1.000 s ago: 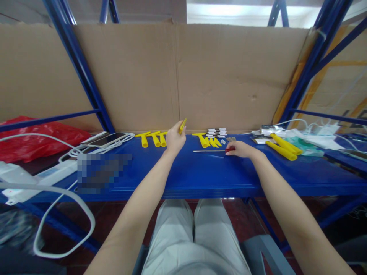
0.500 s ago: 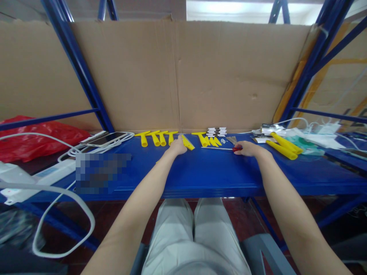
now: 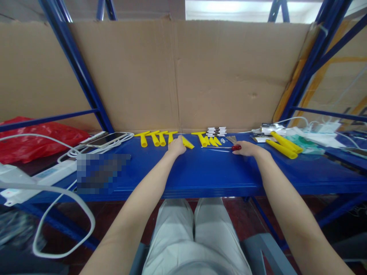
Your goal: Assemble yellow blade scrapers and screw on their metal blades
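Blue tabletop (image 3: 212, 172) — one yellow piece (image 3: 188, 143) in left hand (image 3: 177, 146), one screwdriver (image 3: 236, 147) in right hand (image 3: 246, 148).

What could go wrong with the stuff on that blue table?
The screwdriver in the right hand might bump the little yellow bits just behind its shaft. The tiny white bits near them could scatter and get lost. And the white cable looping past the front edge of the table might snag something.

Bare hands (image 3: 177, 146), plain pale-grey trousers (image 3: 176, 225)
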A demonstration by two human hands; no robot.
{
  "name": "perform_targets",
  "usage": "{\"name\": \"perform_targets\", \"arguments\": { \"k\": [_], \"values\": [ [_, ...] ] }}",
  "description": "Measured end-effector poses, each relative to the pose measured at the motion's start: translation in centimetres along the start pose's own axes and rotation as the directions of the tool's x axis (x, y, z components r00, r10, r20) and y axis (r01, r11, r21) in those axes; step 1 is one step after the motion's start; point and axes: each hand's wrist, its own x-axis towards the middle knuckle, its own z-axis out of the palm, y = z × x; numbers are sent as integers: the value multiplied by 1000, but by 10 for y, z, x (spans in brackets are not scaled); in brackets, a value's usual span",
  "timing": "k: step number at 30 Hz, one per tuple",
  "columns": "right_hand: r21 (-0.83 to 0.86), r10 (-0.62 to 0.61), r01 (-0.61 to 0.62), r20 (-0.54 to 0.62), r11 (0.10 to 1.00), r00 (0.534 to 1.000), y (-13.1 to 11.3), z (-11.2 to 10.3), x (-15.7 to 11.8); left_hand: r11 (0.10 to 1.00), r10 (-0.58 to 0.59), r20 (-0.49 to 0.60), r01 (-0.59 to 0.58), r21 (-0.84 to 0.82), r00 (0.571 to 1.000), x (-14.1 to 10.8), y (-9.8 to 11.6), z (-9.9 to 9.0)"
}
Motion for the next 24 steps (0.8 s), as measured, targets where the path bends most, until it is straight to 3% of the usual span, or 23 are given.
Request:
{"name": "perform_targets", "arguments": {
  "k": [6,10,18,21,24],
  "values": [
    [-15,48,-48,11,999,999,-12,-4,-7,999,-37,-18,37,33,999,0,2,2],
    [-53,110,-109,13,993,994,-25,-9,-14,1000,-24,-93,26,18,995,-2,2,-1],
    [-48,74,-75,-34,996,997,-28,-10,-14,1000,27,-201,-27,2,979,-7,3,-19],
    [-47,65,-66,-28,997,998,-28,-9,-14,999,31,-158,-26,33,987,-4,-5,-26],
    [-48,67,-67,-17,997,998,-30,-10,-16,988,23,-24,-19,153,999,-2,-14,-36]
  ]
}}
